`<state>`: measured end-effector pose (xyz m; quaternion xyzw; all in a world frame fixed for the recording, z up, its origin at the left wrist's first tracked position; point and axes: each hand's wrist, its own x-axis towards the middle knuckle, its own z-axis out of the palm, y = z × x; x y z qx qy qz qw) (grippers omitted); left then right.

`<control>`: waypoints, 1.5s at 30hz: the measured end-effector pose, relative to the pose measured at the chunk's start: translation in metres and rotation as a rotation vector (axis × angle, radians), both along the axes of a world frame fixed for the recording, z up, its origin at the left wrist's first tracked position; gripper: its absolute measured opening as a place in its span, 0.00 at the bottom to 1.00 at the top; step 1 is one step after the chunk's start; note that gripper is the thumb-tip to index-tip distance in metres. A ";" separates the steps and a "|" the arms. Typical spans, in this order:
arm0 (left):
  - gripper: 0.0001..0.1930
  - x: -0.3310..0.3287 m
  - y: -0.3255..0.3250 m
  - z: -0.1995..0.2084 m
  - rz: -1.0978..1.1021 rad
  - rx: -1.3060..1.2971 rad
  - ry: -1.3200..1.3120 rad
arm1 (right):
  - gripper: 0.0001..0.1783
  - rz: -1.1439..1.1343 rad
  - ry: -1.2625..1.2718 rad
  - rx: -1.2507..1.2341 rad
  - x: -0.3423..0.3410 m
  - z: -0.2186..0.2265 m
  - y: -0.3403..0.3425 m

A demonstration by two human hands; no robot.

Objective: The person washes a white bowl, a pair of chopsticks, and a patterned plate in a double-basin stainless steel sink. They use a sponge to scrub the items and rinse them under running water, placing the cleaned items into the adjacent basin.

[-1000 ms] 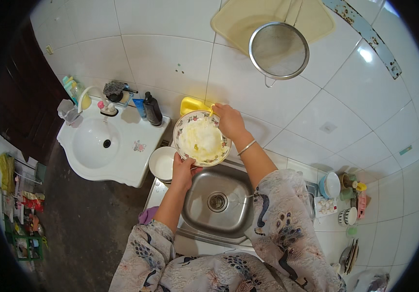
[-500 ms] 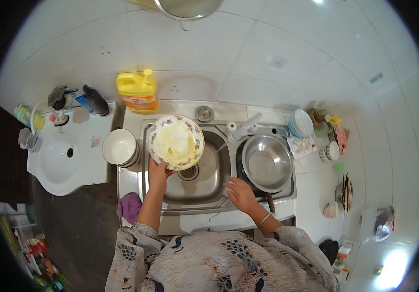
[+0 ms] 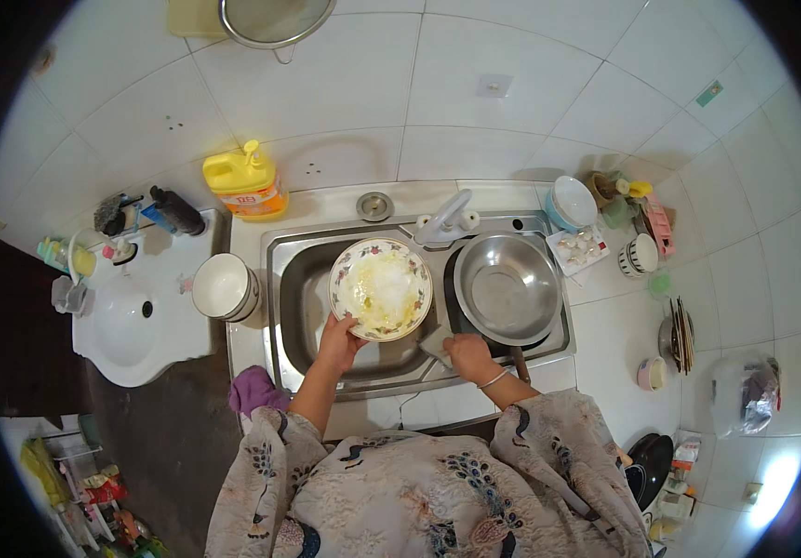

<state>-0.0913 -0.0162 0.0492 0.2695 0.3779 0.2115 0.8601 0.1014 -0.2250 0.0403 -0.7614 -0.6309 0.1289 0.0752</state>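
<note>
Over the left part of the sink (image 3: 296, 372), my left hand (image 3: 337, 344) grips a floral-rimmed plate (image 3: 382, 290) by its near edge. Yellow residue and whitish foam cover the plate's middle. My right hand (image 3: 471, 357) is closed on a flat grey dishcloth (image 3: 437, 344), whose free end points toward the plate without touching it. Beyond that hand a large stainless steel basin (image 3: 508, 288) sits over the sink's right part, partly covering a dark pan whose handle (image 3: 520, 363) sticks out toward me. The white faucet (image 3: 447, 221) stands behind the sink.
Stacked bowls (image 3: 225, 286) stand left of the sink, a purple cloth (image 3: 256, 391) nearer me. Behind are a yellow jug (image 3: 245, 184) and a drain strainer (image 3: 374, 206). Bowls (image 3: 573, 206) and an egg tray (image 3: 577, 247) occupy the right counter. A white washbasin (image 3: 121, 325) is far left.
The plate has moved right and slightly nearer in my left hand. My right hand, earlier with nothing visible in it, now holds the grey dishcloth. The head view has shifted a little.
</note>
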 end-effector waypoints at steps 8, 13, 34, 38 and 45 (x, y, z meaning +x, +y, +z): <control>0.22 -0.020 -0.006 -0.001 0.079 0.017 0.121 | 0.06 -0.491 0.837 0.152 0.022 0.032 0.033; 0.19 -0.034 -0.044 -0.009 0.121 0.025 0.184 | 0.11 -0.388 0.727 0.447 -0.016 0.051 0.090; 0.16 -0.023 -0.061 -0.009 0.313 0.002 0.061 | 0.14 0.172 0.262 0.328 -0.053 0.022 0.165; 0.16 -0.023 -0.047 -0.013 0.379 0.031 0.064 | 0.14 0.205 0.436 0.265 -0.105 0.026 0.148; 0.22 -0.062 -0.003 -0.020 0.181 0.087 0.278 | 0.16 0.606 0.067 0.330 -0.039 0.040 0.096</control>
